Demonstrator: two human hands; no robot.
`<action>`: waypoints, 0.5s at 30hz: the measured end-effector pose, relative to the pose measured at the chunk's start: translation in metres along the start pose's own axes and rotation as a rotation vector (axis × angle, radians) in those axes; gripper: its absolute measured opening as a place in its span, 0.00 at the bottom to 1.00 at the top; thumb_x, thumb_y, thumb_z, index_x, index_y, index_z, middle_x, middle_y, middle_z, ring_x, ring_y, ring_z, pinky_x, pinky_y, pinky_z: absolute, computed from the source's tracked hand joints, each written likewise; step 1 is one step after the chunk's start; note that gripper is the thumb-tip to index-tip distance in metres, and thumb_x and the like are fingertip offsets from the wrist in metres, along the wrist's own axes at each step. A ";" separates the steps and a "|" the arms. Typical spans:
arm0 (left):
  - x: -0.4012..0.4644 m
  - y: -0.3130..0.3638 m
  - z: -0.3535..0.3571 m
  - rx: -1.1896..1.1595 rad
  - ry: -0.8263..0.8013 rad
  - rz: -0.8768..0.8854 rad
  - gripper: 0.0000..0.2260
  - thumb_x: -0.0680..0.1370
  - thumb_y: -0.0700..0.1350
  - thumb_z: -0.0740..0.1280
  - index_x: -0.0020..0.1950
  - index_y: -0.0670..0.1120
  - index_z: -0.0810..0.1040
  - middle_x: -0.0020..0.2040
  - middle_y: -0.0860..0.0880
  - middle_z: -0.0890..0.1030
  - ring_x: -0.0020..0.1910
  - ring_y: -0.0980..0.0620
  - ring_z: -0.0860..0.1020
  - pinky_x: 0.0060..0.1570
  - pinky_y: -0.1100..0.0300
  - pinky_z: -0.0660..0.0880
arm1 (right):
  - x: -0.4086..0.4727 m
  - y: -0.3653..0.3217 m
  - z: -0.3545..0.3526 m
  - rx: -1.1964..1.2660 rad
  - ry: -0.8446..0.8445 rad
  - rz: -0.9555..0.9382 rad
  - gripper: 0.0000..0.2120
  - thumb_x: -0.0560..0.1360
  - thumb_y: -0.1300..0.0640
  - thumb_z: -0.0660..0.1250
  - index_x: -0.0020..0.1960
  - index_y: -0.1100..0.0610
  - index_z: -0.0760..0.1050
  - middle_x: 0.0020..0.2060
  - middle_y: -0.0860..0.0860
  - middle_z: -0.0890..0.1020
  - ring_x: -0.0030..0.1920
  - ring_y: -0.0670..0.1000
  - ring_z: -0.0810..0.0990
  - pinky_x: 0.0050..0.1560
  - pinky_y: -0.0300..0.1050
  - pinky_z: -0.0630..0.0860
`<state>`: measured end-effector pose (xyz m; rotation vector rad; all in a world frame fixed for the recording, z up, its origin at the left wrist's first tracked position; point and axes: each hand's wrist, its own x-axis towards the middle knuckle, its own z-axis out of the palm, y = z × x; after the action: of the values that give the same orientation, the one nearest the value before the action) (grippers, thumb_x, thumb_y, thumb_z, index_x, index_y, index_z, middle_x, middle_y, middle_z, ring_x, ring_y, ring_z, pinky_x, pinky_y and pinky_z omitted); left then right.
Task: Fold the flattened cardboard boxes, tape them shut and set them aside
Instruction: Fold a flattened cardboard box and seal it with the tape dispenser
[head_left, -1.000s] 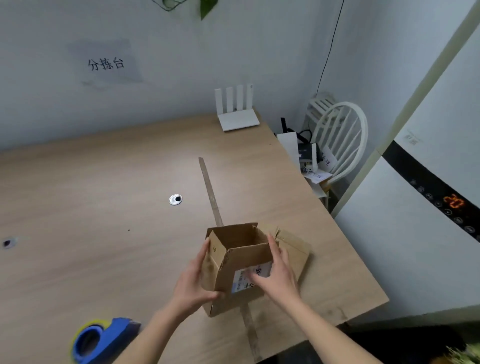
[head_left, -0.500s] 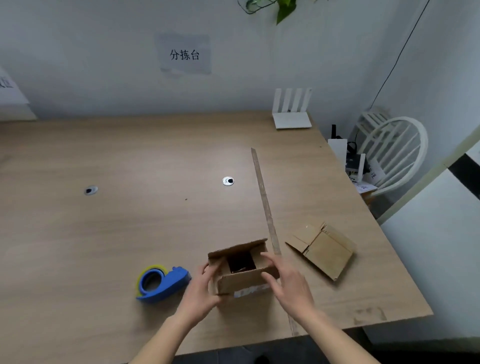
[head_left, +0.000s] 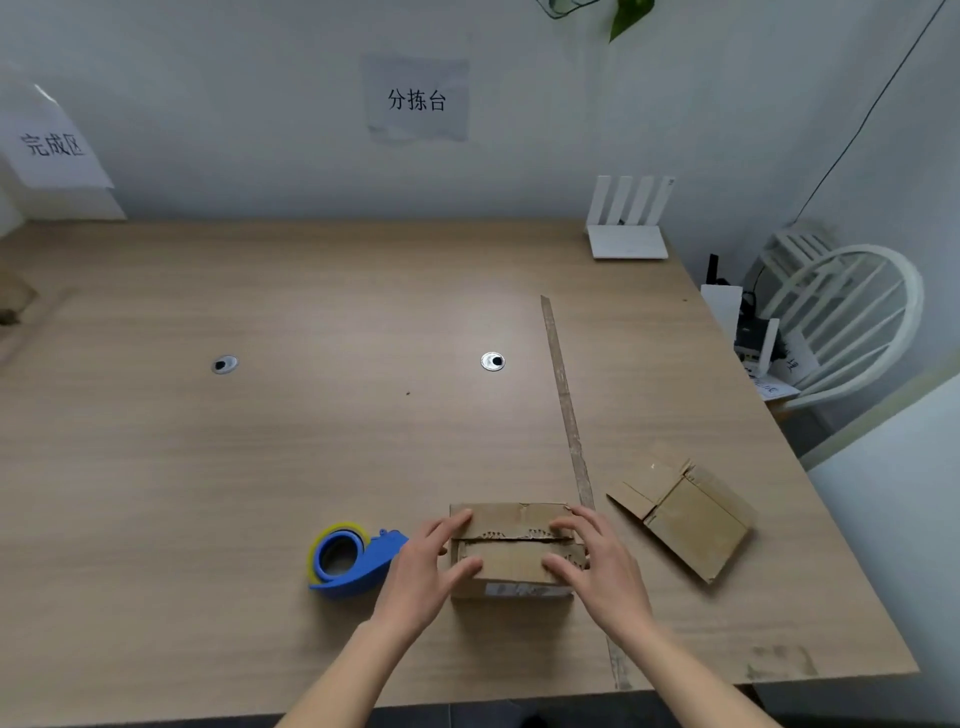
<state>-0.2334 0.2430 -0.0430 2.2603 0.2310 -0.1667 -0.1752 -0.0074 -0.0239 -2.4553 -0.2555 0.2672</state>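
Observation:
A small brown cardboard box (head_left: 511, 545) stands on the wooden table (head_left: 311, 441) near its front edge, with its two top flaps folded down and meeting along a seam. My left hand (head_left: 423, 569) presses on the left end of the flaps, fingers stretched over the top. My right hand (head_left: 597, 561) presses on the right end the same way. A blue tape dispenser with a yellow-edged roll (head_left: 350, 558) lies just left of my left hand. A flattened cardboard box (head_left: 685, 514) lies on the table to the right.
A long strip of tape (head_left: 566, 415) is stuck on the table, running from the back toward the front edge. Two round cable holes (head_left: 492, 361) sit mid-table. A white router (head_left: 628, 228) stands at the back right. A white chair (head_left: 841, 322) stands beyond the right edge.
The box was open with its flaps up; both flaps are now folded down and held flat under my hands. The view has also swung left, bringing the tape dispenser fully into sight.

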 end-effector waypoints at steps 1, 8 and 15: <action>0.001 -0.001 0.001 0.012 0.000 0.005 0.26 0.76 0.62 0.69 0.73 0.68 0.67 0.68 0.59 0.73 0.60 0.60 0.75 0.61 0.59 0.75 | 0.001 0.000 0.003 0.009 0.010 0.011 0.17 0.73 0.43 0.75 0.60 0.40 0.76 0.71 0.38 0.69 0.68 0.44 0.72 0.64 0.46 0.72; 0.002 0.002 0.006 0.036 -0.068 0.032 0.23 0.81 0.58 0.64 0.75 0.68 0.64 0.75 0.56 0.66 0.73 0.56 0.66 0.71 0.59 0.65 | 0.002 0.004 0.020 0.032 0.038 0.091 0.17 0.72 0.41 0.74 0.58 0.41 0.74 0.63 0.39 0.71 0.58 0.41 0.75 0.57 0.42 0.75; 0.001 -0.004 0.007 -0.110 -0.010 -0.027 0.21 0.78 0.62 0.67 0.69 0.75 0.67 0.72 0.61 0.69 0.68 0.59 0.71 0.70 0.52 0.70 | 0.000 0.012 0.030 0.087 0.029 0.080 0.27 0.74 0.38 0.70 0.71 0.38 0.68 0.67 0.40 0.68 0.63 0.42 0.72 0.59 0.43 0.73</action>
<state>-0.2339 0.2399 -0.0506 2.1479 0.2598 -0.1755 -0.1816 0.0007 -0.0543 -2.3846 -0.1304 0.2706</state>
